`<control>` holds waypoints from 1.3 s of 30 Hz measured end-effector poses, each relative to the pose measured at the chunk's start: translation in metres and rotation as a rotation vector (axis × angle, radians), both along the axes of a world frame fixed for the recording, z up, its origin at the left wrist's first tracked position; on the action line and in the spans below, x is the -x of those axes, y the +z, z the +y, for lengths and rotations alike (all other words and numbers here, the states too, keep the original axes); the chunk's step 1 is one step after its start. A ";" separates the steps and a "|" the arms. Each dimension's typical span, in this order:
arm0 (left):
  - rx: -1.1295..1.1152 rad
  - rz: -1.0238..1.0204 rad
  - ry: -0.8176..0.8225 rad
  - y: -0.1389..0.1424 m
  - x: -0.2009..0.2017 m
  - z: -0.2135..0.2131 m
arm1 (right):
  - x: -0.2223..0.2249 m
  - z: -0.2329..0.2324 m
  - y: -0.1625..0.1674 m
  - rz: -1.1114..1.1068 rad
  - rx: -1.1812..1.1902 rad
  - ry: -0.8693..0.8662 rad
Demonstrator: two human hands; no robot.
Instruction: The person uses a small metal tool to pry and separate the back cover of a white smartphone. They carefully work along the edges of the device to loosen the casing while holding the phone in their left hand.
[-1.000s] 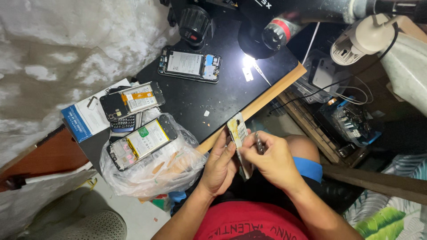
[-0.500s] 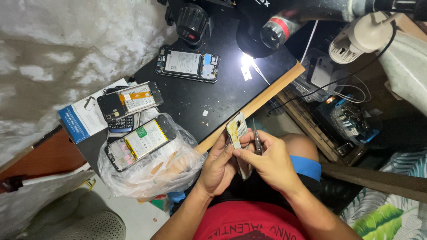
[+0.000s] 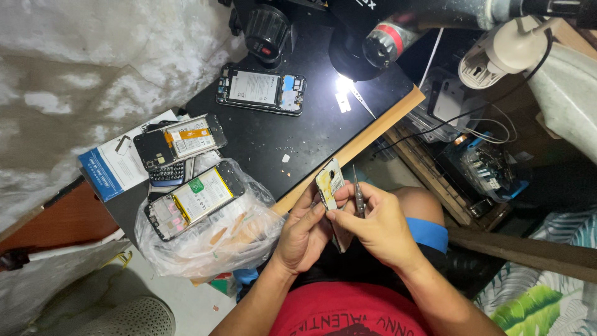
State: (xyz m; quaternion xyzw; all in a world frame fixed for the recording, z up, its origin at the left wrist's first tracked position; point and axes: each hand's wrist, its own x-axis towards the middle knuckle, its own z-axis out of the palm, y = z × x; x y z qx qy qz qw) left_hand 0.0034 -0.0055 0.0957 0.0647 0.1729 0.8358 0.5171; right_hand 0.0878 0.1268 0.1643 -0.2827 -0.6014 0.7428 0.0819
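Note:
Over my lap, my left hand grips an opened phone that stands on edge, its upper end with bare circuitry pointing up. My right hand pinches the phone's right side with thumb and forefinger and also holds a thin screwdriver, whose tip points up beside the phone. The phone's lower part is hidden between my two hands.
A black work mat on a wooden board bears an opened phone with its battery showing under a microscope. Left lie two more opened phones, one on a clear plastic bag. A cluttered tool shelf stands at right.
Both hands and the phone stay together over my lap, with only a slight shift of fingers. The view has drifted a little.

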 end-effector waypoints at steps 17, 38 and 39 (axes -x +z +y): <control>0.156 0.202 -0.009 0.001 0.004 0.000 | 0.003 -0.005 0.014 -0.094 -0.069 -0.015; 0.217 0.273 -0.099 0.011 -0.003 -0.009 | 0.012 -0.001 0.031 -0.027 -0.757 0.062; 0.234 0.252 -0.114 0.011 -0.005 -0.010 | 0.011 -0.001 0.031 -0.031 -0.783 0.074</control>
